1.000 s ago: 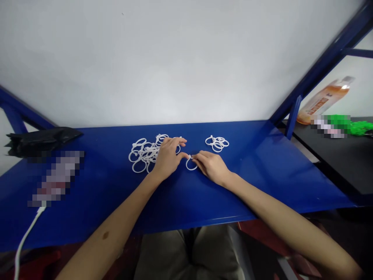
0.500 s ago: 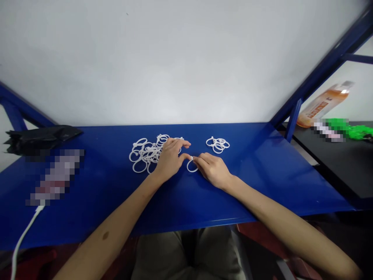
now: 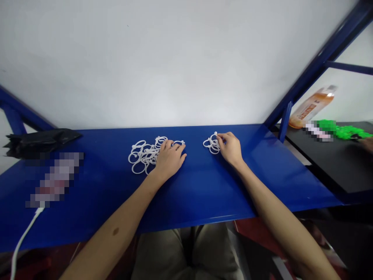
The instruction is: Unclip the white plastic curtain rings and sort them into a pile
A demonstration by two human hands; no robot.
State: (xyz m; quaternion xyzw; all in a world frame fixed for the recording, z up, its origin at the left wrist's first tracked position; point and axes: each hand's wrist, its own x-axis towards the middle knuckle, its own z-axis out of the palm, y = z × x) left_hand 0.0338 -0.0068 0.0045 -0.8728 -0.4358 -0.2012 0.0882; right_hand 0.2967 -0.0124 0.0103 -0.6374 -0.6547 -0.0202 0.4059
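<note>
A large loose pile of white plastic rings (image 3: 142,155) lies on the blue table (image 3: 204,186). My left hand (image 3: 170,158) rests on the pile's right edge, fingers spread flat over a few rings. To the right lies a smaller cluster of white rings (image 3: 210,144). My right hand (image 3: 230,147) is at that cluster, with curled fingertips pinching a white ring (image 3: 215,135) at its far edge.
A black bag (image 3: 40,140) sits at the far left, with a blurred object (image 3: 55,177) and a white cable (image 3: 23,241) in front of it. A blue frame strut (image 3: 314,66) rises at the right. Beyond it a black table (image 3: 335,163) holds an orange bottle (image 3: 311,105) and green items (image 3: 346,130).
My right hand has carried the ring from the middle of the table up and right to the small cluster. My left hand has let go of it and settled on the big pile.
</note>
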